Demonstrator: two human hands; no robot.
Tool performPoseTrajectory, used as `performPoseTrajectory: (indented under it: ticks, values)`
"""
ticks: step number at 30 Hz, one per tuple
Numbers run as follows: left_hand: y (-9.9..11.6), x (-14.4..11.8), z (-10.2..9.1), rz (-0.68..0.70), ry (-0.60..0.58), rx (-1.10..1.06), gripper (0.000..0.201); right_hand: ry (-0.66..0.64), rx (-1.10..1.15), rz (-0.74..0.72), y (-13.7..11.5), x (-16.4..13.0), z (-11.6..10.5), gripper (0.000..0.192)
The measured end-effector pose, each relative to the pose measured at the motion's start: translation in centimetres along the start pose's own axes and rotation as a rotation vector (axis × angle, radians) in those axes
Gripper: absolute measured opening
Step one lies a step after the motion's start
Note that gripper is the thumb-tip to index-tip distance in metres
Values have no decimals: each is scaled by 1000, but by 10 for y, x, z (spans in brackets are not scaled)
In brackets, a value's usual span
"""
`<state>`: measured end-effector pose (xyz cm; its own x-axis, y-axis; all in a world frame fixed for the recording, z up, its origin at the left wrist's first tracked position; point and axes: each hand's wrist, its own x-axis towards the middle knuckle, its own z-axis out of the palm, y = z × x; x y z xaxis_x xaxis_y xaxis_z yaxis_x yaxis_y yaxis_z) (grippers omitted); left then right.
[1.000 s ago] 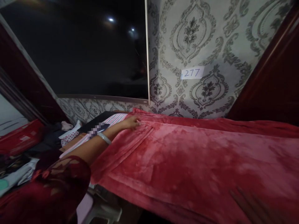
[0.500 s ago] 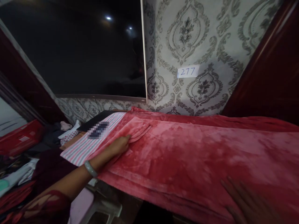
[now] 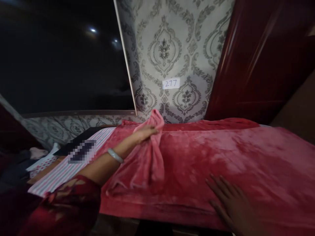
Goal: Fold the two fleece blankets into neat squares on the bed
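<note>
A red and pink plush blanket (image 3: 187, 164) lies in layers across the table. My left hand (image 3: 145, 133), with a pale bangle (image 3: 115, 155) on its wrist, is closed on a gathered part of the blanket's left end. That part is lifted into a peak and hangs down in creases below my fingers. Flat on the blanket's front right rests my right hand (image 3: 230, 205), its fingers spread. Beneath the left end, a striped cloth (image 3: 55, 175) sticks out.
A large dark television (image 3: 66, 62) hangs on the patterned wall. A paper label reading 277 (image 3: 171, 83) is stuck beside it. Dark red wood panelling (image 3: 248, 65) rises at the right. Clothes (image 3: 41, 165) lie at the far left.
My left hand has raised the blanket's left end and drawn it toward the right, where it now bunches up. My right hand stays on the blanket. The camera has turned right.
</note>
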<state>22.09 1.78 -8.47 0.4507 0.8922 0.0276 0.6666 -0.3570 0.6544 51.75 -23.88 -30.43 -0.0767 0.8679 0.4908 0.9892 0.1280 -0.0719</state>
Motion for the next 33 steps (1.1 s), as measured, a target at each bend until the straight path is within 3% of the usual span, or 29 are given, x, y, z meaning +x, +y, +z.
performPoseTrajectory:
  ticks: [3,5,7,10,13,16,19,25,29,33]
  values:
    - [12,-4,37,-27,-240,-93,53,24,117,46,-5,4,-14,51]
    - [4,-4,49,10,-283,-73,54,56,244,83,-12,10,-25,48]
    - [-13,0,48,84,-175,38,42,71,388,132,-22,21,-34,46]
    - [-44,12,32,113,9,182,32,-3,616,194,-41,49,-39,46]
    - [-69,24,13,86,89,259,35,-161,821,231,-62,83,-34,49]
    - [-78,41,5,116,96,317,37,-241,865,266,-87,108,-31,55]
    - [-74,67,14,185,48,340,39,-298,786,253,-111,116,-40,69]
    - [-52,133,60,272,-85,342,33,-421,617,302,-140,103,-51,78]
    - [-41,162,78,284,-155,342,33,-350,636,279,-150,100,-43,57]
    - [-35,173,76,272,-152,326,31,-218,795,230,-151,101,-37,40]
